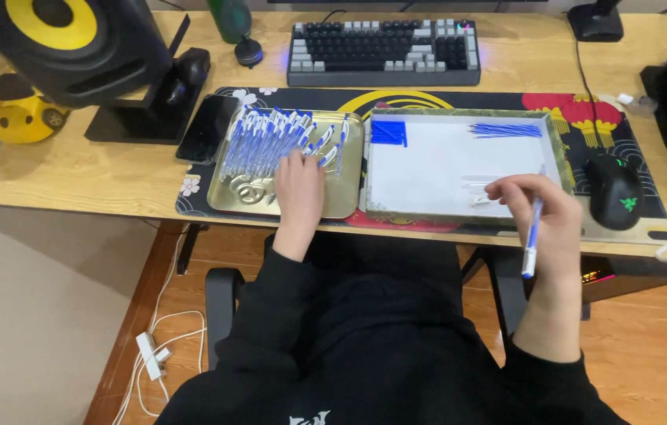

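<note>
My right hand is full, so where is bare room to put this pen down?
The white tray is bare across its middle, between the blue caps, the blue refills and the clear tubes. The gold tray is crowded with pens under the left hand. The right hand holds the pen.

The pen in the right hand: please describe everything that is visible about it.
The pen is slim, with a blue cap end pointing down toward the person and a clear-looking barrel above. The right hand pinches its upper part between fingers and thumb, holding it nearly upright over the near right corner of the white tray. It touches nothing else.
</note>
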